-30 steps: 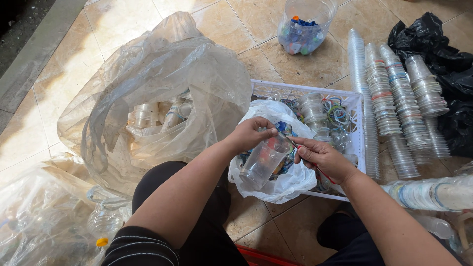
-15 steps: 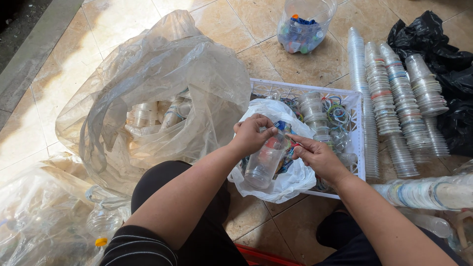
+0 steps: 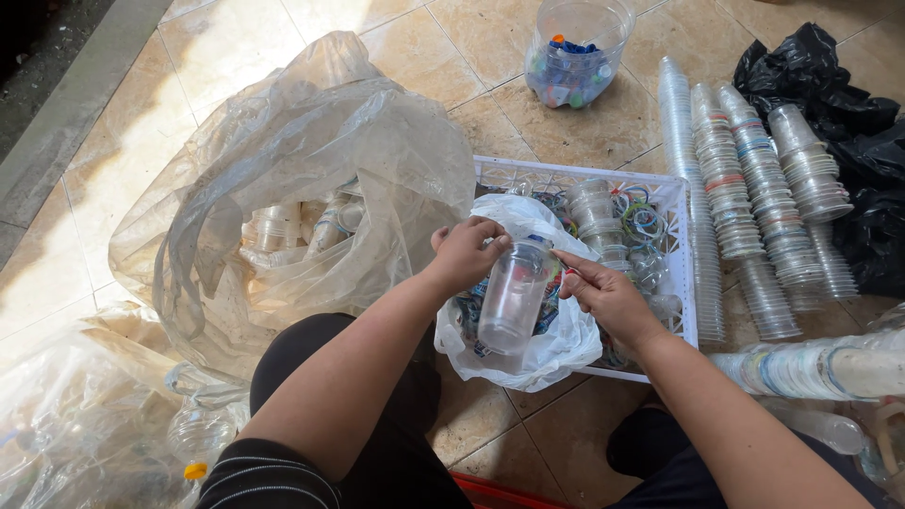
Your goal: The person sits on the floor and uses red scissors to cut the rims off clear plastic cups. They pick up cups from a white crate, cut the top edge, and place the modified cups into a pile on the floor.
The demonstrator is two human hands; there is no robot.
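Centrally, left hand (image 3: 465,253) grip pinching clear bottle (image 3: 512,300) top, right hand (image 3: 606,296) fingers spread beside, white crate (image 3: 681,273) rim close behind.

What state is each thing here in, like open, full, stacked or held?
Clear plastic bottle: held, tilted, empty.
Left hand: gripping the bottle's neck.
Right hand: touching the bottle's side.
Large clear bag: open, holding cups.
White crate: partly filled.
Plastic cups: stacked, lying down.
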